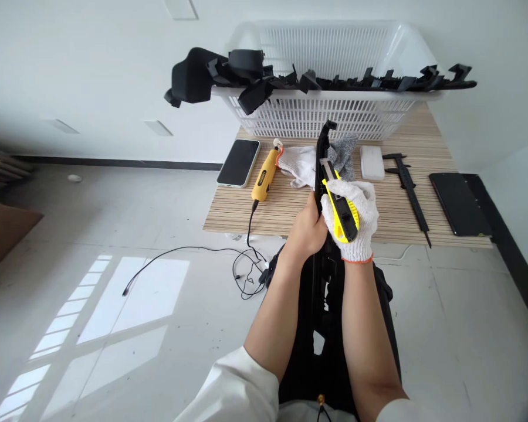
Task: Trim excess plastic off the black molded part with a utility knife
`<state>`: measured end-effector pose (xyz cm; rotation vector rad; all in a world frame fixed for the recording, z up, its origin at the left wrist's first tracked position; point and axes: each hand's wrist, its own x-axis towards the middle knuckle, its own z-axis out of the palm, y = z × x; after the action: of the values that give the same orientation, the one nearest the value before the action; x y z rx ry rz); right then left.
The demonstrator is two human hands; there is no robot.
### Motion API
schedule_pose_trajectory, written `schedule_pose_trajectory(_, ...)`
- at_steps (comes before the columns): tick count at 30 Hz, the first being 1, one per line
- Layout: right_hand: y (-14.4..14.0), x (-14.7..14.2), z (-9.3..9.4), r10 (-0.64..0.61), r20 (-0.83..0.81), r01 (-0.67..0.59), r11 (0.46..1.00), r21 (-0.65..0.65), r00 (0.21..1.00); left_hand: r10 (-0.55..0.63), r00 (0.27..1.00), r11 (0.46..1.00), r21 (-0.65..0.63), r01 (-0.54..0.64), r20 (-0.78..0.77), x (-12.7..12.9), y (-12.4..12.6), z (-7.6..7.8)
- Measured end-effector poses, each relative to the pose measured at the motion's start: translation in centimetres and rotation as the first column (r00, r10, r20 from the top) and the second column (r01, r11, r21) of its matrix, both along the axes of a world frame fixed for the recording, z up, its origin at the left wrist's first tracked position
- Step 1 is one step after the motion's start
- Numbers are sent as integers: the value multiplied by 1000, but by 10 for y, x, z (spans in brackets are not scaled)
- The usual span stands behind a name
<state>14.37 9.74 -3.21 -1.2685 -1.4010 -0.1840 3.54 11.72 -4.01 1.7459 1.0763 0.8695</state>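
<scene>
Centre frame: bare left hand [307, 230] closed around a long black plastic trim part [322, 176], which runs from the lap up over the table's near edge, top end just below the basket. Gloved right hand [351, 218], white knit glove with orange cuff, closed on a yellow utility knife [339, 206], its blade end touching the trim part.

Striped wooden table [290, 214], upper centre; near edge right behind the hands, open floor to the left and right of it. Bare tabletop in front of the hands.

The yellow rotary tool [264, 174] carries a label, too small to read. Its cord hangs off the table's near edge to the floor.

White lattice basket [325, 111] at the table's far edge, black plastic parts [229, 73] draped over its rim.

Also on the table: smartphone [238, 162], spare gloves [301, 164], white block [372, 162], black caliper [407, 181], dark tablet [460, 202].
</scene>
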Motion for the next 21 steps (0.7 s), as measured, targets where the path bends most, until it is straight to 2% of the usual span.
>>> schedule_pose_trajectory(7, 1, 3, -6, 28, -18, -27, 999, 25, 999, 7, 1000, 1000, -2, -7, -12, 0, 0, 0)
schedule_pose_trajectory(21, 1, 1, -6, -32, -84, 30, 999, -22, 996, 3, 1000, 1000, -10, -4, -14, 1, -3, 1)
